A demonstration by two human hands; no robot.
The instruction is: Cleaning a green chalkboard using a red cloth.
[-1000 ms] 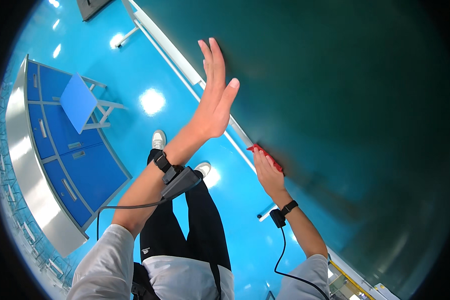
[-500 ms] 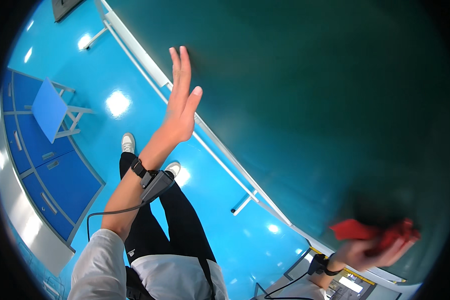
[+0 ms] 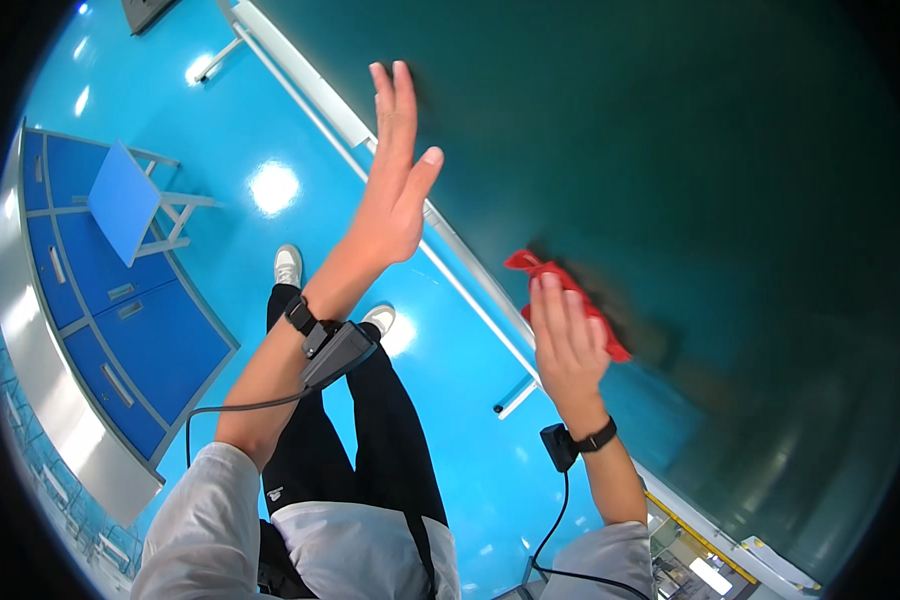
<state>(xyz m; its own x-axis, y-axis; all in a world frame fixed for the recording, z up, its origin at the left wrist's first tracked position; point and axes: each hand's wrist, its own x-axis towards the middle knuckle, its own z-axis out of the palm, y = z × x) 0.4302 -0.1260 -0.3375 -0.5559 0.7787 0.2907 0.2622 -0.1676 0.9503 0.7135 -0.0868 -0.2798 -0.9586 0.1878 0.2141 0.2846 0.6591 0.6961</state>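
A dark green chalkboard (image 3: pixel 670 180) in a white frame fills the right side of the view. My right hand (image 3: pixel 572 345) presses a crumpled red cloth (image 3: pixel 610 342) against the green surface, near the frame. Its fingers lie together over the cloth, and cloth shows beyond both sides of the hand. A smeared, wet-looking patch runs across the board beside it. My left hand (image 3: pixel 398 175) is empty and open, fingers stretched and thumb apart, with its fingertips over or against the board near the far end of the frame; contact is hard to tell.
White legs with casters (image 3: pixel 518 398) carry the board above a shiny blue floor (image 3: pixel 270 110). At left stand a blue stool (image 3: pixel 125 205) and a curved bench with blue cabinets (image 3: pixel 155 340). Cables (image 3: pixel 567 500) run from both wrist devices. A white-and-yellow edge (image 3: pixel 700 535) lies lower right.
My right hand has swept the red cloth up and left across the board, from the lower right toward the frame. My left hand keeps its pose, shifted slightly in view.
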